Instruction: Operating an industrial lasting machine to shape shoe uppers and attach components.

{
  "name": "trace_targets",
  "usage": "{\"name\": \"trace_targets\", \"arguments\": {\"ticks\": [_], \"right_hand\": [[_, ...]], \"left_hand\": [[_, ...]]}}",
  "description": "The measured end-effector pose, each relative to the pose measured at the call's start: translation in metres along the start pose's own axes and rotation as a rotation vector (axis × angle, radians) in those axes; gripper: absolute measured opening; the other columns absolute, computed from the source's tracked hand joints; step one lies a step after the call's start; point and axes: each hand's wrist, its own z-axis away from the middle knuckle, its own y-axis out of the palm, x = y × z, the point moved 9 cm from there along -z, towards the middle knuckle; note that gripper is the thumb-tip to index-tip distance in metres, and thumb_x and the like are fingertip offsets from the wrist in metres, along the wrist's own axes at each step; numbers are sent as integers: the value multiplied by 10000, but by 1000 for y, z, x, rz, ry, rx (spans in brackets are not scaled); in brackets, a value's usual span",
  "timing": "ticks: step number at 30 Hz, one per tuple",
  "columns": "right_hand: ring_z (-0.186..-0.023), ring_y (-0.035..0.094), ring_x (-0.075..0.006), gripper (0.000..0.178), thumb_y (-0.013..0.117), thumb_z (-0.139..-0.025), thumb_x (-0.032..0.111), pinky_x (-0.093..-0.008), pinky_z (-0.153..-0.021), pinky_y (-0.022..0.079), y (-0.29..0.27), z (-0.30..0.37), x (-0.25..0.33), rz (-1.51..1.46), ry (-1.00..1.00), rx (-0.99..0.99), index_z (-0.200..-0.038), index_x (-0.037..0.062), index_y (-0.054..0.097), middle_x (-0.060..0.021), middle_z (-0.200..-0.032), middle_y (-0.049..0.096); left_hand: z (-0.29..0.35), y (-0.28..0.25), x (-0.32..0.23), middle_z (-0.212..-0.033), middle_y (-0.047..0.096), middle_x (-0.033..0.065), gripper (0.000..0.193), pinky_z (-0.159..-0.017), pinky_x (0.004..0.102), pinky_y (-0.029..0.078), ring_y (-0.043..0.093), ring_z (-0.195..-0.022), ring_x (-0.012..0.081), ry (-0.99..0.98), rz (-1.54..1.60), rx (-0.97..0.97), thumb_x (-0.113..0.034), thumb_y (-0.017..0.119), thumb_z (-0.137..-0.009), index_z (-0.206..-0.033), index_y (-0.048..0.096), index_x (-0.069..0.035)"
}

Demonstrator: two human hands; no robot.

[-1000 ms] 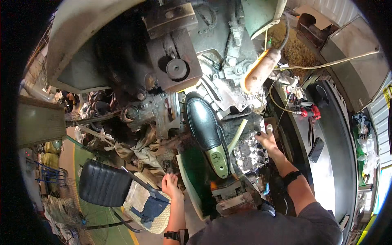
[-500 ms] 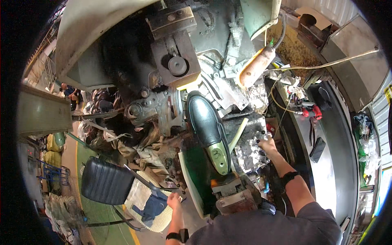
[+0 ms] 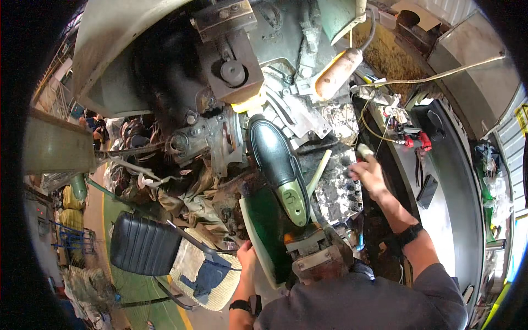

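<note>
black shoe (image 3: 271, 154) on my feed, fitted on a green last (image 3: 297, 213) with a dark handwritten mark, over a cream-edged green trough (image 3: 265, 225), contents unclear, right hand (image 3: 373, 177) loosely spread by the worn panel (image 3: 340, 190), left hand (image 3: 247, 257) beside the trough, grip i cannot tell

The black shoe (image 3: 271, 151) sits toe-forward on a green last (image 3: 294, 208).

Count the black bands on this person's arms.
2: one black band around the arm below the left hand, another black band between the right hand and the dark sleeve. Any under clothing would be hidden.
</note>
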Motion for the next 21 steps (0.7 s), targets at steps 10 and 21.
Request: {"name": "trace_targets", "arguments": {"ticks": [10, 21], "right_hand": [[-1358, 401, -231, 645, 314, -1073, 487, -413, -1206, 159, 190, 32, 61, -156, -256, 97, -1495, 0, 345, -118, -1465, 465], [-1099, 521, -161, 457, 353, -1070, 393, -330, -1014, 394, 208, 37, 37, -471, -91, 184, -1234, 30, 575, -66, -1188, 600]], "left_hand": [[26, 82, -280, -1340, 591, 113, 523, -1062, 334, 401, 554, -1209, 211, 228, 781, 353, -377, 494, -1045, -1363, 528, 36], [73, 128, -339, -1166, 678, 101, 531, -962, 406, 511, 662, -1053, 266, -224, 1233, 703, -517, 351, -1020, -1238, 610, -108]]}}
